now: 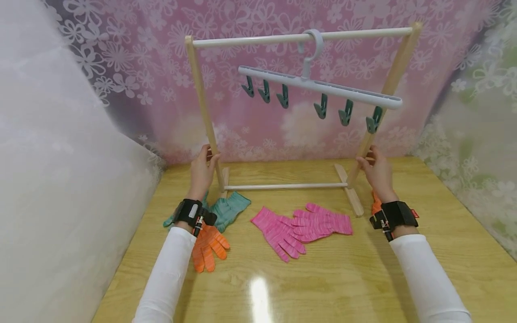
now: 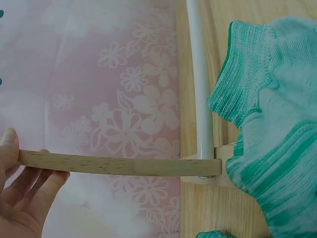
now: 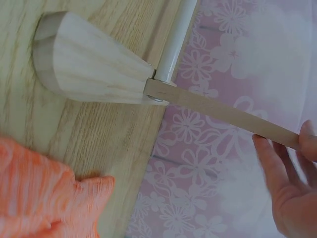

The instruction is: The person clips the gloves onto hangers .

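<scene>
A small drying rack with wooden uprights and a white top bar (image 1: 258,40) stands on the table. My left hand (image 1: 202,172) grips its left upright (image 1: 203,98), thumb in front and fingers behind. The right upright (image 1: 397,67) is held the same way by my right hand (image 1: 377,172); the right wrist view shows thumb and fingers on either side of the wood (image 3: 228,114). From the top bar hangs a white clip hanger (image 1: 274,77), tilted down to the right, with several dark green clips (image 1: 321,106) along it.
Two pink gloves (image 1: 282,231) overlap on the table at centre. Left of them lie green gloves (image 1: 228,208) and an orange glove (image 1: 208,246), partly under my left wrist. Another orange glove (image 3: 39,193) lies by my right wrist. Flowered cloth (image 1: 258,130) stands behind the rack.
</scene>
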`<action>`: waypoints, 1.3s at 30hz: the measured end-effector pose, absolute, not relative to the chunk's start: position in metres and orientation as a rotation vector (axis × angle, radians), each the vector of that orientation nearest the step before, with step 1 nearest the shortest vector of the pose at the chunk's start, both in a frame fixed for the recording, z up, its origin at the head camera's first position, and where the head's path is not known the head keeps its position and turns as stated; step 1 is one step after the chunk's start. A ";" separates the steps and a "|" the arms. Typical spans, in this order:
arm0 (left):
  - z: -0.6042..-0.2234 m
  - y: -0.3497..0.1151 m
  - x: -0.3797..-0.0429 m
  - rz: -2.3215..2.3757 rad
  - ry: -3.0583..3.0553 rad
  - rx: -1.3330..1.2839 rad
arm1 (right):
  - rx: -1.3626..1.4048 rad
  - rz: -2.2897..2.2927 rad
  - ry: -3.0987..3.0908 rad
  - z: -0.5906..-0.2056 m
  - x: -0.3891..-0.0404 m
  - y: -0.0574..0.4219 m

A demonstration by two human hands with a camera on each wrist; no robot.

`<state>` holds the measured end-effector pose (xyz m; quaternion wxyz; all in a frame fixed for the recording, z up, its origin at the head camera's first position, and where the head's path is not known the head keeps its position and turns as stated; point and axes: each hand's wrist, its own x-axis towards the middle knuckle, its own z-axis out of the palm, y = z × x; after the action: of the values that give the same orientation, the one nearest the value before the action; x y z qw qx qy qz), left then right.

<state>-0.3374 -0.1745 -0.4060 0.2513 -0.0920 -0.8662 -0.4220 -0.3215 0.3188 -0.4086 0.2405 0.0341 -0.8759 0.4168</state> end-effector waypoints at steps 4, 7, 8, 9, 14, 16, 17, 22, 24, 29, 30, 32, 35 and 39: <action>-0.403 -0.172 -0.335 -1.224 -2.315 -0.228 | 0.023 1.133 -2.444 -0.402 -0.313 0.324; -0.399 -0.172 -0.327 -1.291 -2.204 -0.186 | 0.016 1.123 -2.456 -0.395 -0.302 0.330; -0.398 -0.172 -0.323 -1.308 -2.148 -0.174 | 0.018 1.113 -2.461 -0.393 -0.297 0.332; -0.395 -0.170 -0.319 -1.323 -2.084 -0.163 | 0.022 1.094 -2.461 -0.391 -0.291 0.334; -0.368 -0.152 -0.302 -1.346 -1.766 -0.202 | 0.048 1.020 -2.447 -0.387 -0.265 0.344; -0.351 -0.140 -0.295 -1.369 -1.697 -0.269 | 0.052 0.992 -2.447 -0.387 -0.255 0.345; -0.342 -0.133 -0.291 -1.395 -1.680 -0.321 | 0.052 0.974 -2.450 -0.388 -0.251 0.345; -0.299 -0.092 -0.276 -1.524 -1.736 -0.641 | 0.069 0.924 -2.425 -0.394 -0.237 0.343; -0.287 -0.073 -0.275 -1.550 -1.787 -0.780 | 0.087 0.919 -2.406 -0.396 -0.234 0.342; -0.275 -0.020 -0.275 -1.628 -1.906 -1.118 | 0.108 0.911 -2.403 -0.399 -0.229 0.341; -0.275 -0.009 -0.275 -1.644 -1.938 -1.173 | 0.106 0.905 -2.407 -0.399 -0.228 0.342; -0.276 0.013 -0.276 -1.662 -2.007 -1.262 | 0.108 0.897 -2.414 -0.399 -0.226 0.341; -0.281 0.044 -0.281 -1.700 -2.116 -1.324 | 0.116 0.877 -2.423 -0.400 -0.223 0.341; -0.288 0.078 -0.292 -1.788 -2.256 -1.318 | 0.132 0.849 -2.428 -0.402 -0.219 0.338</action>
<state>-0.2915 0.0782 -0.2882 -0.0124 -0.4163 -0.7125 -0.5647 -0.2190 0.3377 -0.4022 0.2792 0.0491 -0.9053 0.3164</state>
